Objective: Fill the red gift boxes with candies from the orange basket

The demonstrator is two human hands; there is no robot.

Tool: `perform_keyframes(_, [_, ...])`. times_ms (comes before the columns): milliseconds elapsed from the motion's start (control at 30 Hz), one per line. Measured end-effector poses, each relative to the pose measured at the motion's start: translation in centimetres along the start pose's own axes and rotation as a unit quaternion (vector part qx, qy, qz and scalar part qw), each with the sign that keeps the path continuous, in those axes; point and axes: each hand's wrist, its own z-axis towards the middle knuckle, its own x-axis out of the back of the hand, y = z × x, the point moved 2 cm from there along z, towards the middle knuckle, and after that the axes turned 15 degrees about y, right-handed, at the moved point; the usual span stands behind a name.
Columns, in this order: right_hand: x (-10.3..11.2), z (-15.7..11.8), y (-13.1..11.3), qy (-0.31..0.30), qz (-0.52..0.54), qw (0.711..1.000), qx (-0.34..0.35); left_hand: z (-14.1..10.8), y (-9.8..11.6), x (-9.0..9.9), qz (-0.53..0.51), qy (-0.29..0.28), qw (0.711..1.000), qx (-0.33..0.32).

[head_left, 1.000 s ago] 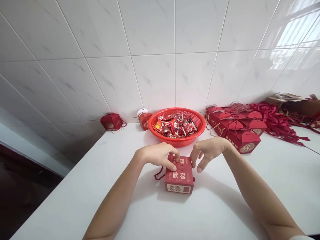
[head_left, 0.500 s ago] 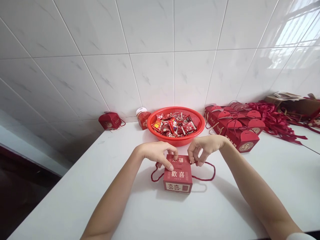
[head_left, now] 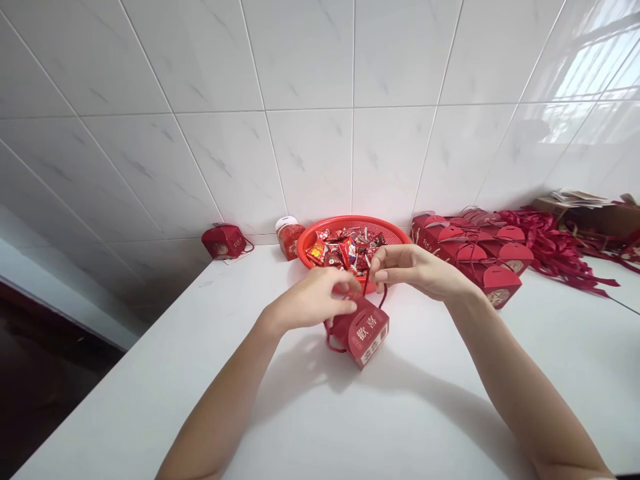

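Observation:
A small red gift box (head_left: 369, 333) with pale characters on its flap is tilted and turned in front of me. My left hand (head_left: 325, 297) grips its top left edge, thumb on the near flap and fingers partly hidden behind. My right hand (head_left: 407, 270) pinches the dark red cord handle (head_left: 384, 297) and holds it up above the box. Another loop of cord hangs by the box's left side. Just behind both hands stands a red plastic basket (head_left: 306, 248) with wrapped candies (head_left: 334, 256) in it.
Several red gift boxes (head_left: 493, 273) stand in a group at the right, beside a heap of red ribbons (head_left: 555, 250) and a cardboard box (head_left: 607, 213). Left of the basket are a red-and-white packet (head_left: 290, 239) and another red box (head_left: 223, 241). A tiled wall (head_left: 310, 160) borders the white table (head_left: 165, 387).
The box has been turned and tilted from its flat position. My right hand has risen, pulling the cord upward, while my left hand has shifted slightly up with the box.

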Motion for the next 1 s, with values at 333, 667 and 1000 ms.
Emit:
perform_keyframes(333, [-2.0, -2.0, -1.3, 0.104, -0.211, 0.965, 0.118, -1.0, 1.7, 0.5, -0.281, 0.084, 0.95, -0.104])
perform_keyframes(667, [-1.4, -3.1, -2.8, 0.259, -0.258, 0.908, 0.204, -0.7, 1.5, 0.7, -0.182, 0.178, 0.939, -0.229])
perform_keyframes(1000, [9.4, -8.2, -7.7, 0.638, -0.14, 0.681, 0.331, 7.7, -7.5, -0.5, 0.009, 0.205, 0.965, -0.164])
